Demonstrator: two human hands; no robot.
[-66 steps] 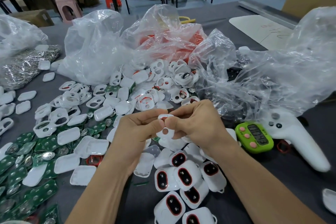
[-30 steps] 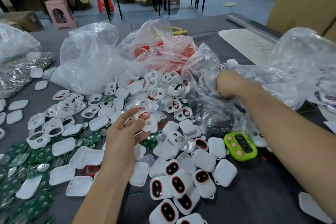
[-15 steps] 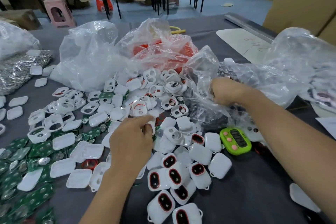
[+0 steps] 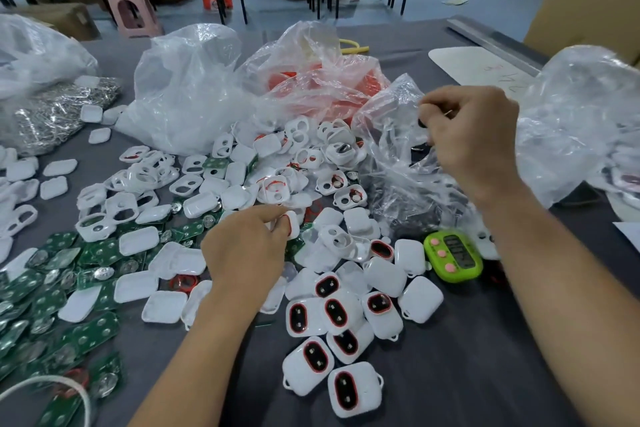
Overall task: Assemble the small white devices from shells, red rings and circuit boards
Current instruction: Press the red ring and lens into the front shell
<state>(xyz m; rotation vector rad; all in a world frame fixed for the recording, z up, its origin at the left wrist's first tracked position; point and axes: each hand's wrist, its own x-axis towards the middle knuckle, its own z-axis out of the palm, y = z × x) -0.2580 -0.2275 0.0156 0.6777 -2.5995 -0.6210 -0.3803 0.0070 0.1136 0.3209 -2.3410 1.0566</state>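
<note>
White shell (image 4: 291,225), a red ring (image 4: 286,222) showing along its edge, sits pinched between the thumb and forefinger of the left hand (image 4: 244,248). The other fingers are curled in beneath it. The hand holds it low over the grey table (image 4: 450,374), left of the green timer (image 4: 453,255) and slightly beyond it.

The right hand (image 4: 476,139), up past the timer, pinches a small dark piece (image 4: 423,123) between thumb and forefinger, with its remaining fingers folded toward the palm. It hovers over the clear bag (image 4: 391,170) of dark parts that lies just behind the timer.

Farther out, finished devices (image 4: 334,329), white with red-rimmed dark ovals, lie to the timer's near left. Loose shells (image 4: 242,180) are heaped beyond it to the left, and green circuit boards (image 4: 52,288) are spread far to its left. The bag of red rings (image 4: 322,90) sits well behind it.

The step in hand looks like fitting the dark insert into the ringed shell. The next move calls for bringing the two hands together and turning the piece to match the oval opening. It then needs an even press so the ring stays seated. A board and a back shell appear still to come.
</note>
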